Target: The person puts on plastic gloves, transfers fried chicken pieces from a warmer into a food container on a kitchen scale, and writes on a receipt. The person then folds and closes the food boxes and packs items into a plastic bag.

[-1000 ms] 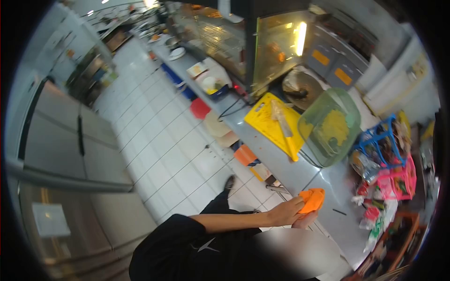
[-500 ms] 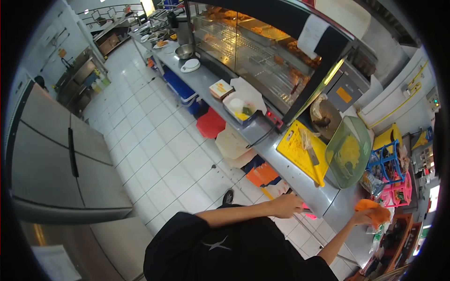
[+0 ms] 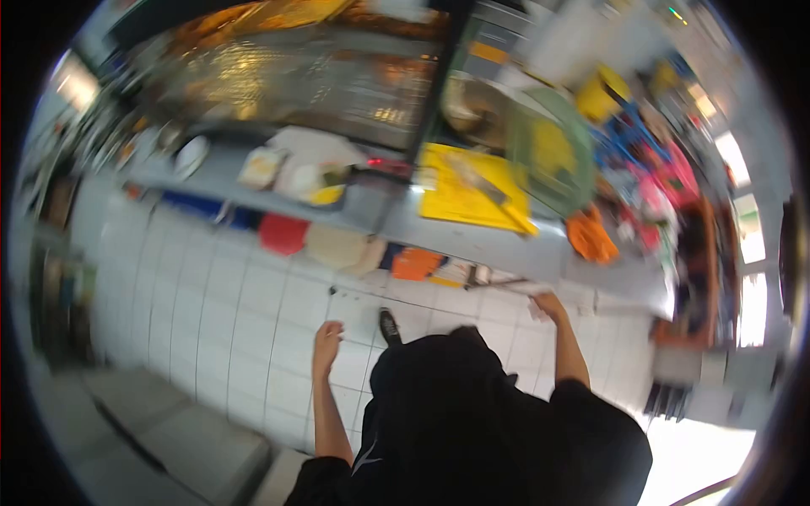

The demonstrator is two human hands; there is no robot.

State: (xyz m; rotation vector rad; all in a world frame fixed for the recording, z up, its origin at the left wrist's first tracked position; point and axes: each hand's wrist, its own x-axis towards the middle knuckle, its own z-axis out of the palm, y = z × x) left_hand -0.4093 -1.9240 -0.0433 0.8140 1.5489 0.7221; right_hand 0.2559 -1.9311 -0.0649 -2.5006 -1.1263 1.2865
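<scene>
The person's two hands are well apart, and each is free of the orange cloth (image 3: 592, 236). That cloth lies crumpled on the steel counter (image 3: 547, 260), just to the right of a yellow cutting board (image 3: 439, 192) and near the counter's front edge.

The left hand (image 3: 328, 344) hangs over the white tiled floor (image 3: 253, 312), its fingers loosely bent and not closed. The right hand (image 3: 549, 305) is lower in view than the cloth, just off the counter's front edge, near a thin metal bar (image 3: 499, 284). A small pale patch shows beside its fingers; whether the hand grips something cannot be told.

Motion blur softens most edges. On the board lies a knife (image 3: 491, 193) with a yellow handle; a pale, crinkled thing partly covers the blade end. The green tub (image 3: 553, 201) beside the board has something yellow in it, too smeared to name, and it hides part of the round pan (image 3: 477, 110) behind. At the far right, a blue basket (image 3: 623, 135) and a pink basket (image 3: 673, 175) overlap, their contents blurring together. The glass display case (image 3: 321, 76) is cut off at the top, and the black shirt (image 3: 472, 413) runs out of the lower edge. One dark shoe (image 3: 389, 327) shows; the other is hidden.
</scene>
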